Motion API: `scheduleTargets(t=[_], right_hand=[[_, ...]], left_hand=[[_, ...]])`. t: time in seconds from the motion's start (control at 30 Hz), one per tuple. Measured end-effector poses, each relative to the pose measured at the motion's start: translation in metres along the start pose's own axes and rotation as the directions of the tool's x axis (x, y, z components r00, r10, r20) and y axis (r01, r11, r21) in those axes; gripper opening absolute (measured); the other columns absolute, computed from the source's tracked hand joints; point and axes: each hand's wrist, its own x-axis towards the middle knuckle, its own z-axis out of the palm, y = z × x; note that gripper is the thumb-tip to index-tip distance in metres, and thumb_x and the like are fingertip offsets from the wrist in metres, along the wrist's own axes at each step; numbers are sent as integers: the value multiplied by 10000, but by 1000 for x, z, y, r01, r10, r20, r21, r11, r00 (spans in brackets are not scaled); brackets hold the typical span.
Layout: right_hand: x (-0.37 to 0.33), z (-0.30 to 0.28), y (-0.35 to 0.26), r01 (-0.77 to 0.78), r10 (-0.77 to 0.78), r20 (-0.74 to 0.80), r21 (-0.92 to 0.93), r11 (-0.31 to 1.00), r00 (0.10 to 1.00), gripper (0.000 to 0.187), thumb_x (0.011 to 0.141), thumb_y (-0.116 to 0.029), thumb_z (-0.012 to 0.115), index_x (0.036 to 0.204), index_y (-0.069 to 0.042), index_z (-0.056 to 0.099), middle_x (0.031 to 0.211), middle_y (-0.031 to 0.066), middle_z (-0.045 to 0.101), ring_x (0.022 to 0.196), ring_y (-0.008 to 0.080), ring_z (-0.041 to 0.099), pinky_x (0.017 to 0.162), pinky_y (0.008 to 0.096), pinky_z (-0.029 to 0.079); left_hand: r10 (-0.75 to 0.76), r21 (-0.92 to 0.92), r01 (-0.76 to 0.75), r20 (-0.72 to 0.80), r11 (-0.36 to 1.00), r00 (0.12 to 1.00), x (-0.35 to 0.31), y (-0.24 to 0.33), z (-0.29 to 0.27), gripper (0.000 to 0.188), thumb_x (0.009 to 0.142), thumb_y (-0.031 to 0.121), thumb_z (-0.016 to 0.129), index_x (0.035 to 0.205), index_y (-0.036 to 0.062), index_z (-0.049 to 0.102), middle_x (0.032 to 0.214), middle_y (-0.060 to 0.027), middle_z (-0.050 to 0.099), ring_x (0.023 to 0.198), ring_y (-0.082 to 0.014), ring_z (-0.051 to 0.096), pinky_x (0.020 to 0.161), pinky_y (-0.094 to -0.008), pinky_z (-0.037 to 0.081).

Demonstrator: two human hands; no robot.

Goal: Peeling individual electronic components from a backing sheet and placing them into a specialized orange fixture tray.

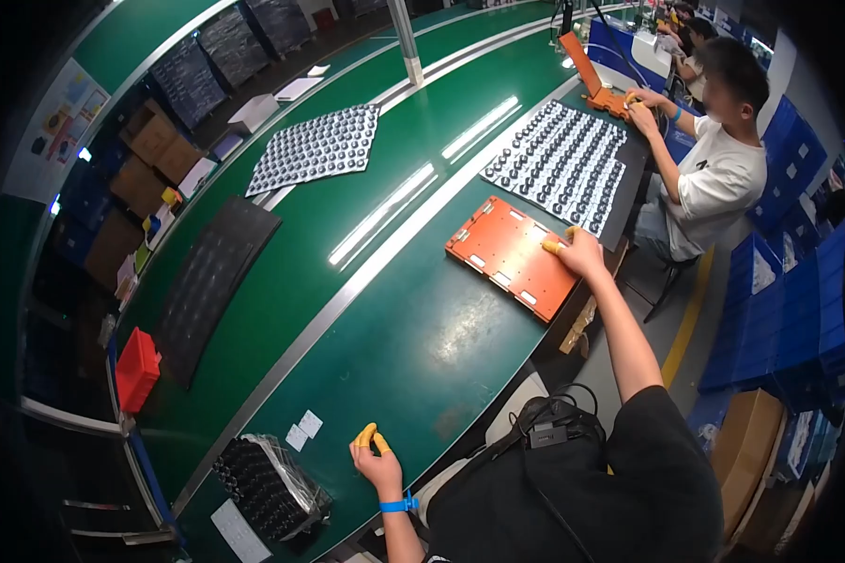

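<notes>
My right hand (pixel 584 255), with yellow finger covers, grips the right-hand edge of a flat orange fixture plate (pixel 507 258) on the green table. The plate has small holes and pale slots along its edges. My left hand (pixel 377 462) is near the table's front edge, with yellow finger covers and a blue wrist strap (pixel 399 504) below it. Its fingers are loosely bent and slightly apart, with nothing visible in them. Close to it lie two small white cards (pixel 303 430) and a plastic-wrapped stack of black trays with round pockets (pixel 270 483).
Beyond the plate lies a tray of black round parts (pixel 563 164); another such tray (pixel 317 148) is farther left. A co-worker (pixel 714 178) handles an orange fixture (pixel 606 98) at the right. A black sheet (pixel 216 281) and red bin (pixel 137 369) are at the left.
</notes>
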Motion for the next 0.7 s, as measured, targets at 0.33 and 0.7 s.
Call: scheduleTargets(t=[0.33, 0.7], right_hand=[[-111, 80, -31, 678, -766, -241, -360, 641, 597, 416, 789, -117, 683, 1184, -20, 597, 1332, 193, 500, 1264, 365, 451, 1041, 441, 383], [-111, 104, -52, 684, -700, -442, -229, 692, 561, 434, 748, 25, 600, 1180, 28, 555, 1251, 246, 499, 1213, 457, 443, 1061, 510, 353]], left_hand=[[25, 0, -25, -33, 1000, 999, 1, 5, -6, 186, 836, -8, 622, 1004, 17, 695, 935, -101, 670, 825, -263, 579, 619, -331, 421], [-73, -56, 73, -2, 996, 997, 3, 12, -12, 163, 828, -25, 606, 972, -6, 680, 966, -139, 671, 930, -337, 581, 841, -420, 478]])
